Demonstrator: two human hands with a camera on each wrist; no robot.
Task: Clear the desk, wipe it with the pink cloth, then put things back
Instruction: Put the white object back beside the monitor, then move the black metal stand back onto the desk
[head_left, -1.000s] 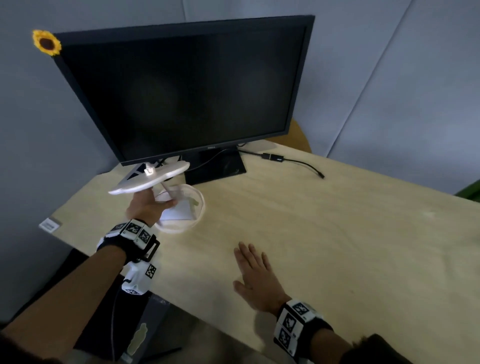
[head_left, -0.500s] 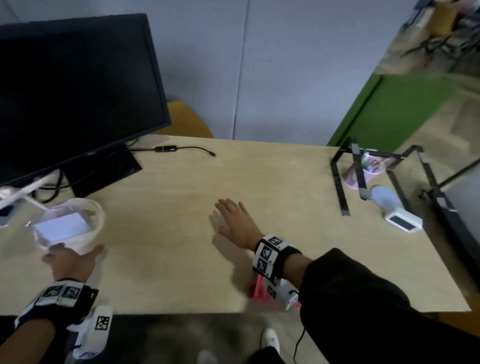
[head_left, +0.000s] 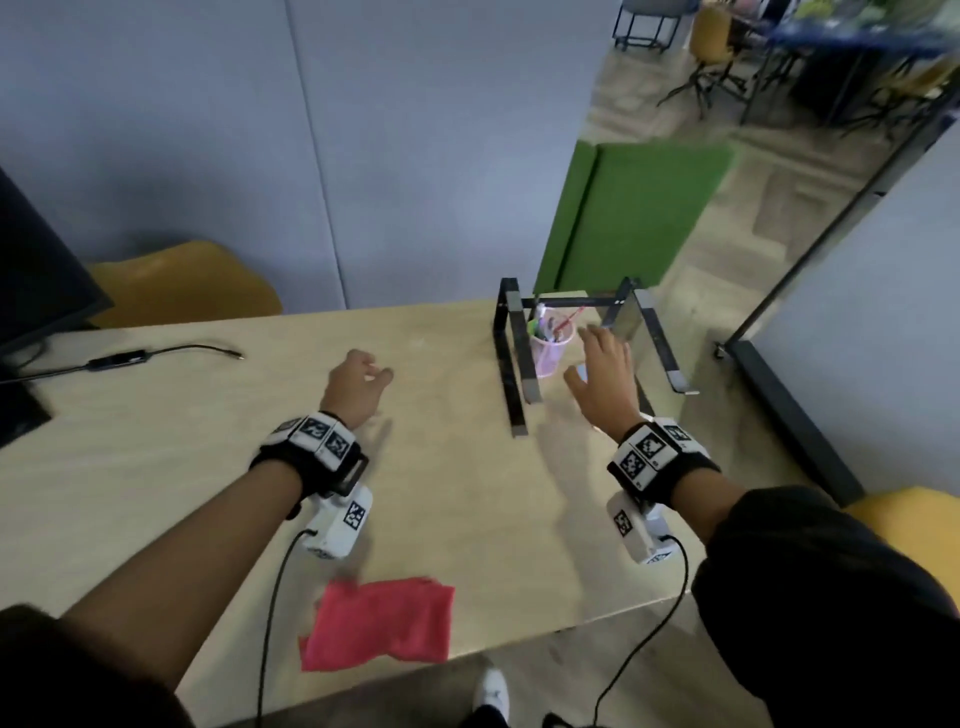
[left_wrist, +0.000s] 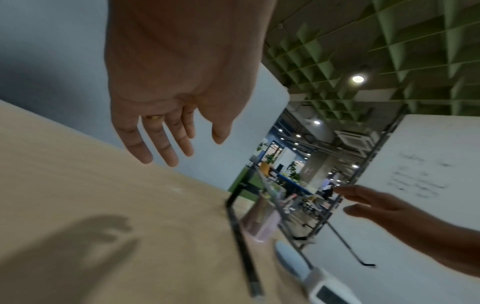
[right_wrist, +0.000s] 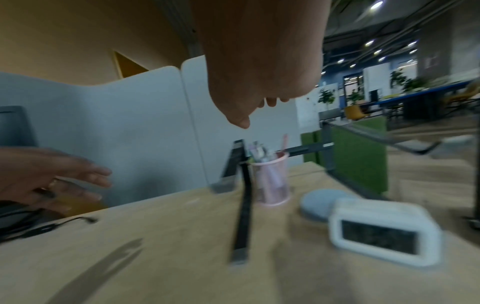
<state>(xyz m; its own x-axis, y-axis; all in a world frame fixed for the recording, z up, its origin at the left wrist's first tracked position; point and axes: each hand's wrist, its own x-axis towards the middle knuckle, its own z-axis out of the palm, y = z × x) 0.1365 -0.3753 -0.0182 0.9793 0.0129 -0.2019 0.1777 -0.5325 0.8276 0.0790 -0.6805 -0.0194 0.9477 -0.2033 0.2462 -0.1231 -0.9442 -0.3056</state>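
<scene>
At the far left edge of the head view a dark monitor (head_left: 36, 270) stands on the worktop (head_left: 218, 457), with a thin black cable (head_left: 156, 355) lying loose beside it; the cable looks light and limp and would best be gathered near its plug.

The left hand (head_left: 356, 387) hovers over the bare middle of the worktop, fingers loosely spread and holding nothing.

Near the front edge, the pink cloth (head_left: 376, 623) lies rumpled, one corner hanging over the edge. It looks soft and light, easy to bunch in a fist from its middle.

Further right stands a black metal stand (head_left: 511, 364), open-framed and stiff. It probably needs both hands, one on each side rail. Inside the frame sits a pink mesh pen cup (head_left: 550, 351) with pens upright in it. It is likely light and prone to tip, so a grip round its wall would suit better than a lift by the rim.

The right hand (head_left: 605, 376) reaches into the stand with fingers spread wide and empty, above a grey-blue rounded object (right_wrist: 323, 203) and a small white clock (right_wrist: 384, 232). The clock looks hard, smooth and possibly fragile at its dark face. It should be pinched by its sides.
</scene>
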